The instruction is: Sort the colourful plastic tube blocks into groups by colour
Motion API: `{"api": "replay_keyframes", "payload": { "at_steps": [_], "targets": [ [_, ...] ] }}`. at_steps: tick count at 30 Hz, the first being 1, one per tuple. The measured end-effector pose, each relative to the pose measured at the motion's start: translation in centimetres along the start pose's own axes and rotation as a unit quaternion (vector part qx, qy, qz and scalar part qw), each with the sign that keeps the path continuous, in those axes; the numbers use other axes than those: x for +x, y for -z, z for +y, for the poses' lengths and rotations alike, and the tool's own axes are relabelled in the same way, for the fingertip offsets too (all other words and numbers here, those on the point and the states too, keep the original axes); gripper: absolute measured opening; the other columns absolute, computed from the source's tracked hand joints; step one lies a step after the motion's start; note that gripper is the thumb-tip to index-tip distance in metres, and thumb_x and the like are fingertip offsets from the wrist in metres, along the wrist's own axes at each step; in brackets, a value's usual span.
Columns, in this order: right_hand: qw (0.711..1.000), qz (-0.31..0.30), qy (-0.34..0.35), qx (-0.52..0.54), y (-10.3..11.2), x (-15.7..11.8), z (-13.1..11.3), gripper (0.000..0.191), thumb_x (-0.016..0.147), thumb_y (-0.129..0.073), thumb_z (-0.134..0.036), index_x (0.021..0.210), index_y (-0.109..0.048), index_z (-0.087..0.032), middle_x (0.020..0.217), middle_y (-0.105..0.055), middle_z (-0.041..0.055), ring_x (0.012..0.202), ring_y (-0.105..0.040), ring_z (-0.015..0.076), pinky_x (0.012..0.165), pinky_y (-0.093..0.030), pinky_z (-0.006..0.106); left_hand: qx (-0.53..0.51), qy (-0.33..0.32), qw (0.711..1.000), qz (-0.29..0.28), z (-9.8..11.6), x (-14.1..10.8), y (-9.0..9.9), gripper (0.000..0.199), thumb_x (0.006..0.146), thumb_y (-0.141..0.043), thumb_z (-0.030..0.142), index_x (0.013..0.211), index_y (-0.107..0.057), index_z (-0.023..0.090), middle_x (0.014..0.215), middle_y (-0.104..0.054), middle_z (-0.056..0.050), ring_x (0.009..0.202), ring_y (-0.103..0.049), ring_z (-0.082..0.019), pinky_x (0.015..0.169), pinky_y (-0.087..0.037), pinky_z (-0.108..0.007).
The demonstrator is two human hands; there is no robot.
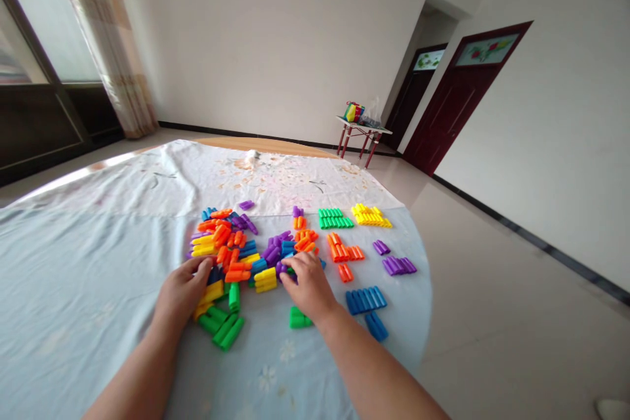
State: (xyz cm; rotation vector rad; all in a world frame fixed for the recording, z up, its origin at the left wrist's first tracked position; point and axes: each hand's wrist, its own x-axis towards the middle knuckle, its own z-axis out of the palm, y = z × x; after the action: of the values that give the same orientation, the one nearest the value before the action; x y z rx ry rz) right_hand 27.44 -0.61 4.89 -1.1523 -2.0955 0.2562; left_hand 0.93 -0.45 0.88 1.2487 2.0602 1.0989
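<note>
A green block is seen just under the right hand, whose curled fingertips are pinched on a purple block. The left hand is laid half-open on the mixed pile. Beyond the right hand, sorted rows are laid out.

Room: plain white walls w/ dark baseboard. Glossy light tile floor. Large window at left, daylight in; patterned curtain beside it. Two dark red doors at right. Small red-legged table nr far wall.
</note>
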Motion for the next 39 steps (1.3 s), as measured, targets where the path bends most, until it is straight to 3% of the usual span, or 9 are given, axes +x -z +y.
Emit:
{"api": "replay_keyframes", "payload": {
  "at_steps": [8,14,20,24,29,32,39],
  "targets": [
    [1.000,-0.004,0.009,-0.003,0.0,-0.7,0.3,0.021,0.080,-0.056,-0.017,0.100,-0.063,-0.020,0.090,-0.062,0.0052,0.092,-0.052,0.0198,0.087,-0.040,0.036,0.003,-0.005,1.000,0.010,-0.2,0.0,0.0,0.046,0.072,-0.047,0.053,0.097,-0.066,0.019,0.085,-0.069,-0.003,0.074,-0.063,-0.020,0.055,-0.046,-0.022],
    [0.999,-0.001,0.042,0.000,-0.3,-0.7,-0.3,0.039,0.078,-0.060,-0.022,0.117,-0.055,-0.023,0.106,-0.059,0.0059,0.100,-0.048,0.0218,0.090,-0.037,0.038,0.010,-0.001,1.000,0.011,0.0,-0.1,0.0,0.047,0.071,-0.047,0.054,0.096,-0.066,0.020,0.086,-0.069,-0.004,0.073,-0.063,-0.020,0.053,-0.045,-0.022],
    [0.997,-0.006,0.074,0.023,0.0,-0.7,-1.2,0.021,0.074,-0.062,-0.013,0.093,-0.059,-0.022,0.100,-0.062,0.0016,0.099,-0.048,0.0199,0.089,-0.035,0.036,0.006,-0.009,1.000,0.014,0.3,-0.1,0.1,0.044,0.071,-0.048,0.051,0.095,-0.067,0.019,0.085,-0.069,-0.004,0.073,-0.063,-0.020,0.054,-0.046,-0.022],
    [0.998,0.014,0.063,0.012,0.8,-1.4,-1.7,0.019,0.072,-0.064,-0.012,0.088,-0.055,-0.020,0.096,-0.062,0.0018,0.098,-0.048,0.0193,0.088,-0.033,0.035,-0.001,-0.011,1.000,0.012,0.3,-0.1,0.0,0.044,0.071,-0.048,0.051,0.094,-0.067,0.019,0.083,-0.069,-0.003,0.071,-0.062,-0.019,0.053,-0.046,-0.022],
    [0.990,-0.100,0.097,0.012,1.5,-2.2,-2.1,0.025,0.069,-0.072,-0.032,0.088,-0.058,-0.021,0.085,-0.064,-0.0004,0.089,-0.052,0.0178,0.083,-0.032,0.032,-0.003,-0.006,1.000,0.018,0.2,-0.2,0.1,0.045,0.070,-0.048,0.052,0.094,-0.067,0.019,0.082,-0.069,-0.003,0.069,-0.062,-0.019,0.051,-0.045,-0.022],
    [0.985,-0.129,0.105,0.038,1.9,-2.1,-2.3,0.015,0.075,-0.065,-0.025,0.089,-0.060,-0.021,0.084,-0.065,-0.0004,0.086,-0.054,0.0160,0.082,-0.035,0.029,-0.002,-0.001,1.000,0.014,0.3,-0.3,0.1,0.045,0.071,-0.048,0.053,0.096,-0.067,0.020,0.085,-0.069,-0.003,0.071,-0.062,-0.018,0.052,-0.045,-0.021],
    [0.966,-0.167,0.184,0.073,0.8,-1.6,-2.6,0.037,0.077,-0.058,-0.018,0.114,-0.055,-0.021,0.116,-0.061,0.0038,0.106,-0.054,0.0145,0.094,-0.035,0.028,0.002,0.002,1.000,0.002,0.7,-0.3,0.3,0.044,0.072,-0.050,0.048,0.099,-0.066,0.017,0.088,-0.070,-0.003,0.077,-0.062,-0.020,0.058,-0.047,-0.021]
  ]
}}
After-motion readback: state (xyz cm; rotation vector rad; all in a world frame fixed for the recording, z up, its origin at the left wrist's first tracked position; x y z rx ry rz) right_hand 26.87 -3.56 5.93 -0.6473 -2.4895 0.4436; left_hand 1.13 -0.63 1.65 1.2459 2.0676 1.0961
